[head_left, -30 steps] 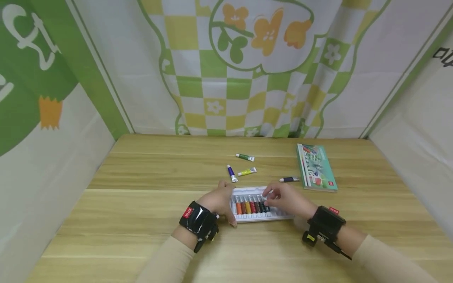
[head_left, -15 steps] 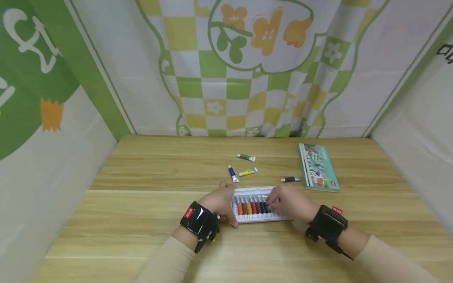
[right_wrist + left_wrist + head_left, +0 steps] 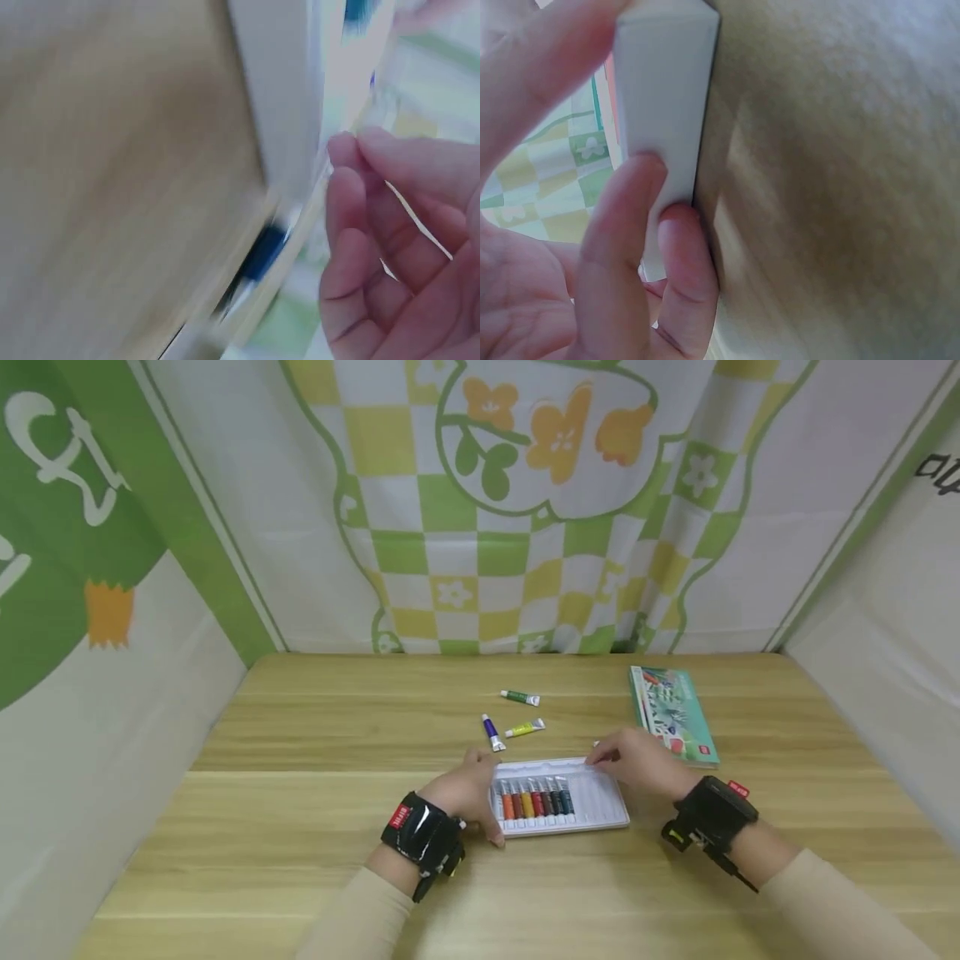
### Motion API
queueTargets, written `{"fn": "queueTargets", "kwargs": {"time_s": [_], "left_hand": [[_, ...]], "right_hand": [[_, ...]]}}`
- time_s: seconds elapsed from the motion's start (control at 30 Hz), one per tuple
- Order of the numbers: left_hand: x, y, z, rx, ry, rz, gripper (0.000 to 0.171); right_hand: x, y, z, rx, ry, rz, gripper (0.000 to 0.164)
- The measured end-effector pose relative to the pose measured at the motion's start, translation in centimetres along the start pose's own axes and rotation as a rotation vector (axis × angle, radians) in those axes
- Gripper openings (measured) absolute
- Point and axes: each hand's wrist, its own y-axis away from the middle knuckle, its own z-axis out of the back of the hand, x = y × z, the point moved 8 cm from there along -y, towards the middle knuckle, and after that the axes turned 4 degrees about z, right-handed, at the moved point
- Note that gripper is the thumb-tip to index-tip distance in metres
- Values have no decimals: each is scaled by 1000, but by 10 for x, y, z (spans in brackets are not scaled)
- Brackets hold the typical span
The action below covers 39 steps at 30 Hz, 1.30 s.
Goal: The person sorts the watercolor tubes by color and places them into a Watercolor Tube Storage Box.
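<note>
Right hand (image 3: pixel 641 762), head view, has shifted off the coloured metal paint tubes (image 3: pixel 537 800), apparently seated inside the white rectangular plastic tray (image 3: pixel 600 810), to its far-right corner. Left wrist: left hand (image 3: pixel 463 789) grips the tray's end. Right wrist: fingers (image 3: pixel 347 210) loosely bent, nothing visibly held.

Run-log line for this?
left hand: grips white rectangular tray; right hand: near tray's edge, nothing visibly held; slim coloured tubes: in tray

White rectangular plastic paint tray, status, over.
Left hand gripping tray at left end. Right hand holding nothing visible, hiding tray's far right corner from head view. Small coloured paint tubes fill left part; right part bare.
</note>
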Motion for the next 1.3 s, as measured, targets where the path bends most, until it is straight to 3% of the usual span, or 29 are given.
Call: {"fn": "queueTargets", "kwargs": {"time_s": [0.13, 0.27, 0.47, 0.67, 0.8, 0.97, 1.1, 1.2, 1.3], "left_hand": [[0, -1, 1, 8, 17, 8, 122], [0, -2, 0, 13, 30, 4, 121], [1, -3, -4, 14, 27, 0, 120], [0, -2, -3, 9, 12, 5, 121], [0, -2, -2, 7, 19, 8, 120], [2, 0, 8, -10, 6, 4, 118], [4, 1, 9, -22, -39, 4, 118], [4, 2, 4, -25, -39, 5, 118], [0, 4, 0, -32, -25, 7, 117]], "right_hand": [[-24, -3, 26, -93, -3, -46, 13], [-39, -4, 37, -114, 50, -62, 13], [-46, -11, 30, -84, 98, -87, 13], [-37, -23, 16, -42, 166, -23, 17], [-33, -29, 14, -9, 164, -24, 17], [-8, -65, 18, 13, 90, -1, 16], [6, -115, 7, 25, -87, -66, 20], [-8, -146, -7, 13, -179, -186, 28], [-29, -163, -18, 19, -180, -281, 33]]}}
